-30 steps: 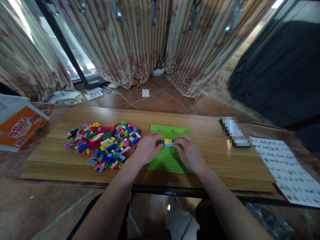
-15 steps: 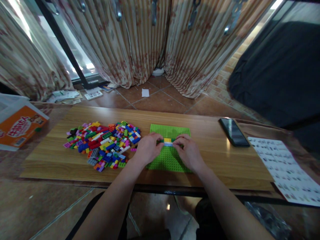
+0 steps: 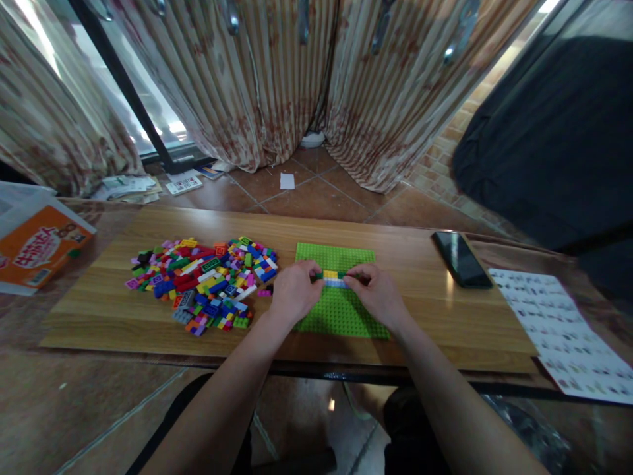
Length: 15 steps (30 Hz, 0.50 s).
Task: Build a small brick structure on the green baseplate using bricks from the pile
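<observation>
A short row of joined toy bricks (image 3: 335,278), with yellow, green, white and pale blue parts, sits over the green studded baseplate (image 3: 341,316). At its left end my left hand (image 3: 297,292) has thumb and fingers closed on the bricks. The fingers of my right hand (image 3: 376,295) pinch the opposite end. Both fingertips cover the ends of the row, so its full length is hidden. Whether the row is pressed onto the studs, I cannot tell.
Left of the baseplate lies a heap of mixed toy bricks (image 3: 208,284) on the wooden board (image 3: 316,227). A black phone (image 3: 462,259) and a printed sheet (image 3: 564,330) lie to the right. At the far left stands a clear plastic box with an orange label (image 3: 44,247).
Both hands stay on the brick row; my right hand and fingers have shifted slightly. The baseplate's lower right corner shows a little more. The whole view has moved very slightly.
</observation>
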Available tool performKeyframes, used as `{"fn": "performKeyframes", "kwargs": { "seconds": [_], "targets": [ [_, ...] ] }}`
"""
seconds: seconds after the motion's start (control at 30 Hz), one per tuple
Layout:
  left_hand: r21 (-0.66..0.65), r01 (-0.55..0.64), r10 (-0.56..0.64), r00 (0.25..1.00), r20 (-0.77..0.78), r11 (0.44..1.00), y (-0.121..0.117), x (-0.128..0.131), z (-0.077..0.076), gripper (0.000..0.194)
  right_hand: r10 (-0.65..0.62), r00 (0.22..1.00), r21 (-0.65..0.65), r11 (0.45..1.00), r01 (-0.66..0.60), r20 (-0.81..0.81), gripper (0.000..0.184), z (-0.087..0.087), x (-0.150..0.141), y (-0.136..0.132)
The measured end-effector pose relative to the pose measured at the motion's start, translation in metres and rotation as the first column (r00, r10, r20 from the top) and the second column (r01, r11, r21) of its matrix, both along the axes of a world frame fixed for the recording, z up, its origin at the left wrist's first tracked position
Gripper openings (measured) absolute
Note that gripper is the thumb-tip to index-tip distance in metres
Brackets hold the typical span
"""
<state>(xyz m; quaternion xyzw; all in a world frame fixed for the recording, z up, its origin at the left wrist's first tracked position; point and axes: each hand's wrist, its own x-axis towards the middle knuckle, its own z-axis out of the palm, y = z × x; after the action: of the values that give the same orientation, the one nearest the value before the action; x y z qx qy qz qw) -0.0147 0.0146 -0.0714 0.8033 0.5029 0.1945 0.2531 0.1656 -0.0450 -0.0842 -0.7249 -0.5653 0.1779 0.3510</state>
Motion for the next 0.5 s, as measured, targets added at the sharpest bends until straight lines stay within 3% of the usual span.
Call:
{"fn": "performKeyframes", "kwargs": {
  "seconds": [0.5],
  "targets": [
    [-0.099,-0.069,0.07,0.998,0.001,0.993,0.0021,0.0069,0.0027,0.013,-0.032,0.999,-0.052,0.998,0.032,-0.005,0.008,-0.0013,-0.0065,0.0075]
  ]
}}
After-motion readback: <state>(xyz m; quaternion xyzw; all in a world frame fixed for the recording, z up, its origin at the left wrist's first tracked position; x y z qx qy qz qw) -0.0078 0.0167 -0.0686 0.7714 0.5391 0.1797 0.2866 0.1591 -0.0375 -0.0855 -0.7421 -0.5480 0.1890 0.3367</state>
